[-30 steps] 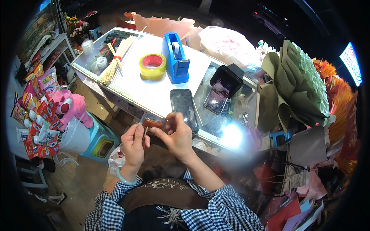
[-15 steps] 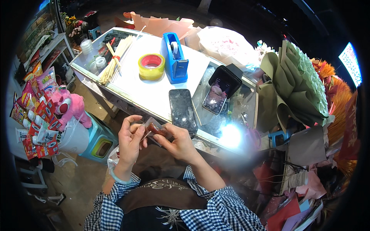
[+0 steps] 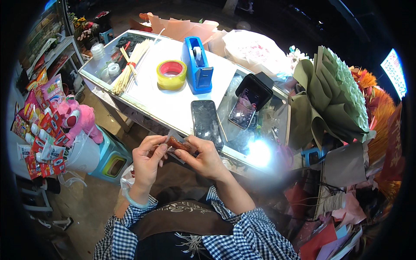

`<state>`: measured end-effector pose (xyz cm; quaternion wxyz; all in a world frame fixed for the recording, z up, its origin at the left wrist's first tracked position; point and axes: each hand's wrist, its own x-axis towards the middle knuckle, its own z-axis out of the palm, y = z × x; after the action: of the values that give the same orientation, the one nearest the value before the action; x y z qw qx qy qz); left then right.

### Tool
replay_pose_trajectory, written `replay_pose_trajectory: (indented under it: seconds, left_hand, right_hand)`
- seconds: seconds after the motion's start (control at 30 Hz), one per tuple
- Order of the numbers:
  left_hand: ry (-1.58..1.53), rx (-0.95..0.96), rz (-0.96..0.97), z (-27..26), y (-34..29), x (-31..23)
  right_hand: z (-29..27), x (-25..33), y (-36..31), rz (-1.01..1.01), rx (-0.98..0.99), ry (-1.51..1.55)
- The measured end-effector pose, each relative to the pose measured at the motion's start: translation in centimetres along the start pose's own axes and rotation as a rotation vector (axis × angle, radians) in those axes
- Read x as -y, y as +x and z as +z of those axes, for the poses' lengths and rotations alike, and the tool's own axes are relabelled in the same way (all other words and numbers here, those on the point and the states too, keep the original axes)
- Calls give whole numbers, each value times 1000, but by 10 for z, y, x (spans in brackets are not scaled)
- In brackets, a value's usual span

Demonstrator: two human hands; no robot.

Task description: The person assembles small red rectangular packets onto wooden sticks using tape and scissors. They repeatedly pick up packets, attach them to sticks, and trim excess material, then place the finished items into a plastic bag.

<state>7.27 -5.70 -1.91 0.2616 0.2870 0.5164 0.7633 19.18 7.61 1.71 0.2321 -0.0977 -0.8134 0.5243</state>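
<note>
Two hands [image 3: 148, 159] [image 3: 205, 157] pinch a brown packet [image 3: 177, 144] — before a white-topped counter [image 3: 167, 106]; bouquets [image 3: 255, 51] edging it

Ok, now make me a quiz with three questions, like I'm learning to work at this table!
1. What colour is the tape dispenser?
2. True or false: the right hand holds a pink plush toy.
3. Which is closer to that hand: A) the roll of yellow tape, or B) the black phone lying flat on the table?

Key: 1. Blue. 2. False: it holds a small wrapped packet. 3. B, the black phone.
</note>
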Motion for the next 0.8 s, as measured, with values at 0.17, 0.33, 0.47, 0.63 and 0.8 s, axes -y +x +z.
replay_pose_trajectory:
  seconds: [0.17,0.33,0.47,0.63,0.8]
  left_hand:
    - [-341,90,-294,-9,3,0]
    - [-153,132,-140,-14,3,-3]
    - [18,218,-162,-21,4,-12]
    - [7,271,-271,-19,3,-13]
    - [-100,157,-136,-18,2,-10]
  right_hand:
    - [-3,2,8,-68,30,-6]
    - [1,2,14,-110,60,72]
    - [-10,3,19,-71,226,59]
    - [-21,14,30,-18,322,-25]
    - [-14,16,36,-51,283,44]
